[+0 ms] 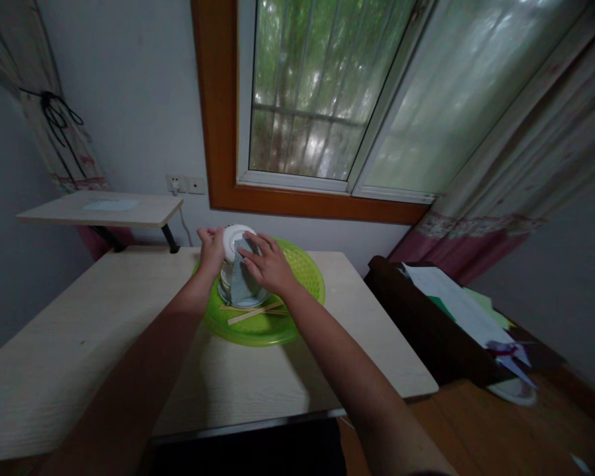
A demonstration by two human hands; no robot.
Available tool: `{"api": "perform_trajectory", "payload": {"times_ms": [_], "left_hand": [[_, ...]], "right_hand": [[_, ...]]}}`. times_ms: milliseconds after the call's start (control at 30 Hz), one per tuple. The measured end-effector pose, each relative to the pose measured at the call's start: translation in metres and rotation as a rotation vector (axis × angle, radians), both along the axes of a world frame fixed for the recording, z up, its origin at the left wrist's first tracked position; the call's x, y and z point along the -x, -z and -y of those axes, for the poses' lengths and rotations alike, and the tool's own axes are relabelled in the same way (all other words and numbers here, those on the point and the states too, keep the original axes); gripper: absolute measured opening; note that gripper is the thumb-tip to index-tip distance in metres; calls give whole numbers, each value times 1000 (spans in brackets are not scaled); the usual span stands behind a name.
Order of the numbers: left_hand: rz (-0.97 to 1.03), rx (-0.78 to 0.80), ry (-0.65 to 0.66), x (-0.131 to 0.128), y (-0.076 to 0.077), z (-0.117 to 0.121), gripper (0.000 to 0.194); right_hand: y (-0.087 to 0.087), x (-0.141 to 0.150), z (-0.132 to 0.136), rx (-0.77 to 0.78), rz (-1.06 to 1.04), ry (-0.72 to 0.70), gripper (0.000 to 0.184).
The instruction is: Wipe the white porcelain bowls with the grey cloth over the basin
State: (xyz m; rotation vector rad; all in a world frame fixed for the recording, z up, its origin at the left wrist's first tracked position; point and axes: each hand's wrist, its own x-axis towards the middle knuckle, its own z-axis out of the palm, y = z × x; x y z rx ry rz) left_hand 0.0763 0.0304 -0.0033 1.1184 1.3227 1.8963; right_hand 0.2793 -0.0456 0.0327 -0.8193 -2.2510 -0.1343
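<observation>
My left hand grips a white bowl by its side, tilted so that its underside faces me. A grey-green cloth hangs down from my right hand, whose fingers press it to the bowl. Below, partly hidden by the cloth, more white dishes stand in a round lime-green plastic basket. Several light wooden chopsticks lie in the basket in front of the dishes, some of them crossed.
The basket rests on a pale wooden table. A small raised shelf stands at the back left. Beyond the right edge is a dark brown box-like piece with papers on it. A window is behind the table.
</observation>
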Motion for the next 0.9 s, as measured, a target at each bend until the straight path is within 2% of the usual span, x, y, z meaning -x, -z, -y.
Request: {"api": "perform_trajectory", "payload": {"times_ms": [167, 333, 500, 633, 733, 900], "left_hand": [[-50, -14, 47, -5, 0, 2, 38], [1, -38, -56, -1, -3, 3, 34], [3, -67, -114, 4, -3, 1, 35], [-12, -61, -68, 3, -2, 2, 36], [-34, -37, 2, -1, -5, 6, 38], [-21, -35, -39, -2, -8, 10, 33]], "right_hand": [[2, 3, -1, -14, -9, 55, 41], [3, 2, -7, 7, -123, 152, 42], [5, 1, -6, -13, -12, 32, 43], [5, 3, -2, -29, 52, -29, 44], [5, 3, -2, -18, 31, 28, 45], [8, 3, -7, 14, -68, 133, 48]]}}
